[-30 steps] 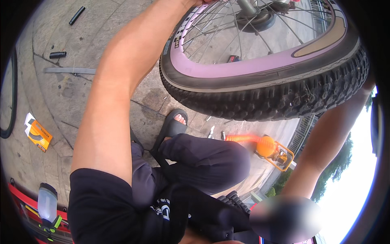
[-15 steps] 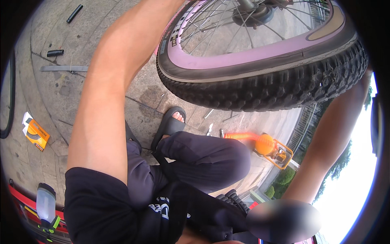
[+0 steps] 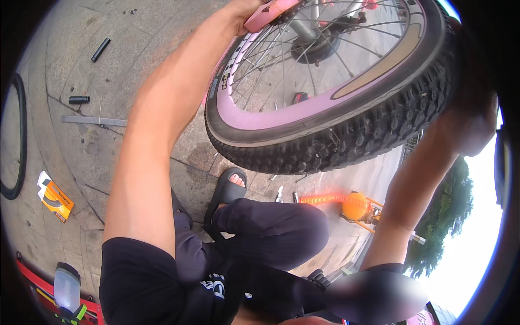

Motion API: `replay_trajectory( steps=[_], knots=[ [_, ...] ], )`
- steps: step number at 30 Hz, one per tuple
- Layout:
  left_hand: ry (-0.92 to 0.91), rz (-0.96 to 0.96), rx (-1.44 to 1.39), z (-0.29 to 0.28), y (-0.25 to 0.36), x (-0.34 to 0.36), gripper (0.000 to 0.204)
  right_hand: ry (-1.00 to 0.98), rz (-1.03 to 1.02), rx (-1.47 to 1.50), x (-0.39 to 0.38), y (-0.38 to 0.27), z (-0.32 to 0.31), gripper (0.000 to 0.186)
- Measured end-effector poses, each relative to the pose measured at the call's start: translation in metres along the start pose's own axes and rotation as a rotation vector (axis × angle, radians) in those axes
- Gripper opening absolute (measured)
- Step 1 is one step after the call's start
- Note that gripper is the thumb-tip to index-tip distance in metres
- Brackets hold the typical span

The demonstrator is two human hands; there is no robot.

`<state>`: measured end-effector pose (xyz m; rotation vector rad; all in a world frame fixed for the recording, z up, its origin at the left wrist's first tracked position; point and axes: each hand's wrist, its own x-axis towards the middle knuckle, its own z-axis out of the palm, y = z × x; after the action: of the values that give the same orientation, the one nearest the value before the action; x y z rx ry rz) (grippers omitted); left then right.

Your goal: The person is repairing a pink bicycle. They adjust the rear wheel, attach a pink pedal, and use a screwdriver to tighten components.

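Note:
A bicycle wheel with a pink rim, metal spokes and a knobbly black tyre is tilted in front of me. My left hand is only partly in view at the top edge, its fingers closed round a curved pink part beside the spokes. A dark hub sits at the wheel's middle. My right hand is raised at the tyre's far right side. Its fingers are lost in dark shadow there, so their grip cannot be made out.
On the paving lie a black tube, a shorter black cylinder, a grey strip and an orange-and-white box. A black hoop curves at the left. An orange air pump with a coiled hose stands beyond my knee.
The wheel has turned and its tyre sits lower and more slanted. My left hand and the pink part have come into view at the top. My right hand now shows beside the tyre.

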<state>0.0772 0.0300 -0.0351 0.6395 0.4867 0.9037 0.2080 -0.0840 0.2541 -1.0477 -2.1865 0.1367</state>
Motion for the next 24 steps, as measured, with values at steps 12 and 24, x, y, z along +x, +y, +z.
replay_trajectory(
  steps=[12,24],
  knots=[
    [0.109,-0.072,-0.058,-0.012,0.012,0.001,0.050,0.098,0.014,1.428,0.017,0.024,-0.014,0.054],
    [0.101,-0.088,-0.035,-0.034,-0.002,0.015,0.044,0.100,0.017,1.310,0.019,0.026,-0.015,0.048]
  ],
)
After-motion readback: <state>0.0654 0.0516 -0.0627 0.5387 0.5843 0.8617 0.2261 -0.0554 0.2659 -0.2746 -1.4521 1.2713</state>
